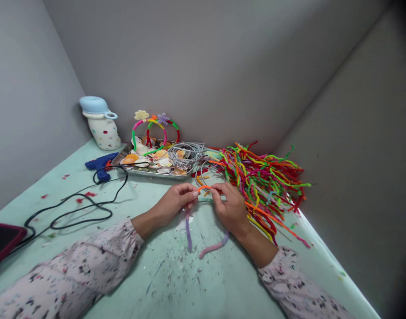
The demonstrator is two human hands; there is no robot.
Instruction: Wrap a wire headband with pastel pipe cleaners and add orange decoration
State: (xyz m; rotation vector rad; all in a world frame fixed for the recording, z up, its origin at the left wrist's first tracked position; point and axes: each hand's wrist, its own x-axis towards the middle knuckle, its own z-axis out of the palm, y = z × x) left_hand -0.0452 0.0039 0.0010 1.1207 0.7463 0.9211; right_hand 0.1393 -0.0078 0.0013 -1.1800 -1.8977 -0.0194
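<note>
Both hands meet over the middle of the pale green table. An orange pipe cleaner (204, 188) spans the short gap between them. My left hand (176, 201) pinches its left end between thumb and fingers. At its right end, my right hand (230, 206) has closed fingers on it. A band wrapped in pastel fuzz (212, 249), purple, pink and green, curves beneath the hands, with its two ends hanging apart toward me; the hands partly hide it, and which fingers hold it is unclear.
A metal tray (152, 173) holds shells, wire coils and two colourful hoops with flowers. Many pipe cleaners (265, 177) lie at right. A blue glue gun (101, 165), its black cable (86, 201), a bottle (101, 126) and a phone (5, 241) are at left.
</note>
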